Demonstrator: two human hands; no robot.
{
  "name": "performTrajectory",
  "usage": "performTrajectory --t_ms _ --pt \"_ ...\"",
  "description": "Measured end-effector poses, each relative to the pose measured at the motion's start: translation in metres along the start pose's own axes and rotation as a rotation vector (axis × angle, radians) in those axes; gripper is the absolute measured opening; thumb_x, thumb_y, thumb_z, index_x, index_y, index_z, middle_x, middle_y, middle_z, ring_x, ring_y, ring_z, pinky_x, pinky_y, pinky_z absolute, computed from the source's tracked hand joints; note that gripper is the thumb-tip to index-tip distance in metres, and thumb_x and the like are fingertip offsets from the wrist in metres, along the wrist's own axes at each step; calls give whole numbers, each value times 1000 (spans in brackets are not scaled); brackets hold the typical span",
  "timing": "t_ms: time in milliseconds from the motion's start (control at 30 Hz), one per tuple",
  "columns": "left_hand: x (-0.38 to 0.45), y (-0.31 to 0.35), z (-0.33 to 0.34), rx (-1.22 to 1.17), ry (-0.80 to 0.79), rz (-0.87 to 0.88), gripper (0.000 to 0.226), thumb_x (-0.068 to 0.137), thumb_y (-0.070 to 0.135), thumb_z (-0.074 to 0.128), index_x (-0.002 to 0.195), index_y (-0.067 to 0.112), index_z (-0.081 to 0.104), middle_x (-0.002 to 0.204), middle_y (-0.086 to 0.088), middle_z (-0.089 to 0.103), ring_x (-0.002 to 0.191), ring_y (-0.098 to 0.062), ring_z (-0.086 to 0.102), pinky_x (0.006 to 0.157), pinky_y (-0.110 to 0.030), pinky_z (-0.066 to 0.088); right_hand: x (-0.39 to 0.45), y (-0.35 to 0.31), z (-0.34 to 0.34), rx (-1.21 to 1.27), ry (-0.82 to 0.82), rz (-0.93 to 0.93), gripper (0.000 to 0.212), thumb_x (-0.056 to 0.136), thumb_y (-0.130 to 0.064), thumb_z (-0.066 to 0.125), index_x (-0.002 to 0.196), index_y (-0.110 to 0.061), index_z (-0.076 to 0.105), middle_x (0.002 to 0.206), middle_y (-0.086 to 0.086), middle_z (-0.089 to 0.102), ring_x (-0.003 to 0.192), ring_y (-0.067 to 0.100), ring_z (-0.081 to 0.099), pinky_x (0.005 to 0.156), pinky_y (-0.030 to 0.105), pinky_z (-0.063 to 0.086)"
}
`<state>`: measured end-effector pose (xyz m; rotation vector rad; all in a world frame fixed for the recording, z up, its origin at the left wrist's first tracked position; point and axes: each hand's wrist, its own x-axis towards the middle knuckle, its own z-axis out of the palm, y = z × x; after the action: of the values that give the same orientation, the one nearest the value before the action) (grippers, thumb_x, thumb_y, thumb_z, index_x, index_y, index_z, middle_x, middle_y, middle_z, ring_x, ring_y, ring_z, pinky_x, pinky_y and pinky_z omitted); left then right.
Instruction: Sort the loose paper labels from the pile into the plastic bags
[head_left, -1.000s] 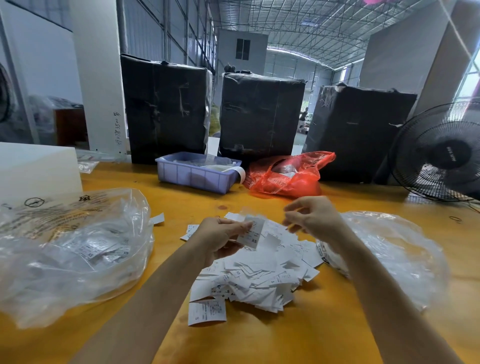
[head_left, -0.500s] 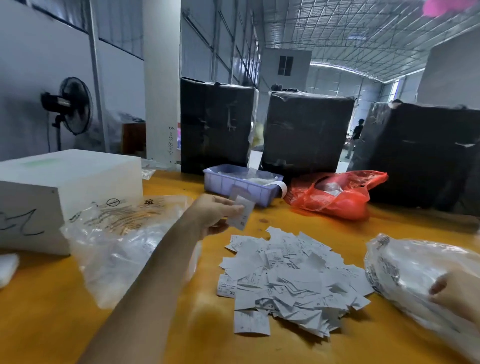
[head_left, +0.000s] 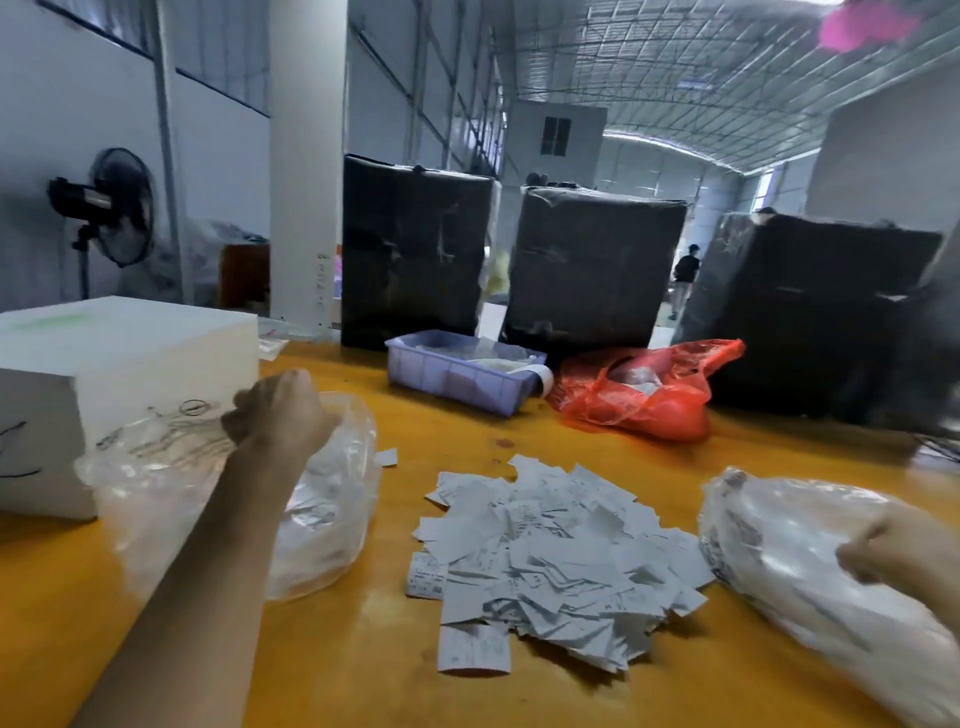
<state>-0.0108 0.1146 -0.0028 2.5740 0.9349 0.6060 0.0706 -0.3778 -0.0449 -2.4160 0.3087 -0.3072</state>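
A pile of loose white paper labels (head_left: 556, 561) lies on the yellow table (head_left: 519, 431). A clear plastic bag (head_left: 322, 519) with labels inside sits to the pile's left. My left hand (head_left: 280, 410) hovers at that bag's upper edge, back toward me and fingers curled; the label it carried is hidden behind it. A second clear plastic bag (head_left: 779, 545) lies to the right of the pile. My right hand (head_left: 893, 561) is against this bag at the frame's edge, blurred, so its grip is unclear.
A white box (head_left: 119, 358) stands at the left behind the bag. At the back sit a lilac tray (head_left: 457, 379), a red plastic bag (head_left: 649, 400) and three black-wrapped bales (head_left: 592, 270). A fan (head_left: 119, 208) stands far left.
My left hand carried a label from the pile leftward to the left bag. My right hand dropped from above the pile to the right bag. My view swung left.
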Motion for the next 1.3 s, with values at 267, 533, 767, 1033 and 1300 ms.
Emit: performTrajectory --t_ms 267,533,767,1033,1300 --pt "-47 77 19 -369 -90 414 48 81 29 72 123 11 59 118 -10 63 105 -28 58 81 -35 47 -28 -36 -38 395 -60 10 4 76 6 70 73 5 67 69 17 70 58 16 68 51 20 51" --pt "-109 123 38 -1003 -751 448 50 72 40 70 110 8 63 90 -1 73 79 -13 70 64 -22 55 -49 -71 -30 762 -517 -268 10 61 -13 78 68 -8 72 71 12 70 64 18 67 62 24 56" --pt "-132 133 42 -1286 -1223 317 83 44 49 86 110 7 58 99 -15 72 89 -30 71 65 -27 57 -69 -106 0 669 -774 -481 12 69 -10 74 77 -4 69 76 15 70 69 21 66 67 26 55" --pt "-130 130 51 -1452 -750 151 22 68 3 76 88 3 66 78 -16 73 69 -23 72 58 -19 55 -86 -123 31 544 -711 -210 59 52 -57 73 93 -13 71 81 -2 74 71 10 70 65 23 50" --pt "-122 125 54 -1420 -650 169 24 68 7 78 88 2 66 75 -15 73 68 -22 72 61 -21 57 -93 -128 56 828 -612 -137 20 56 -33 75 71 -19 77 73 -2 71 64 8 61 70 28 44"
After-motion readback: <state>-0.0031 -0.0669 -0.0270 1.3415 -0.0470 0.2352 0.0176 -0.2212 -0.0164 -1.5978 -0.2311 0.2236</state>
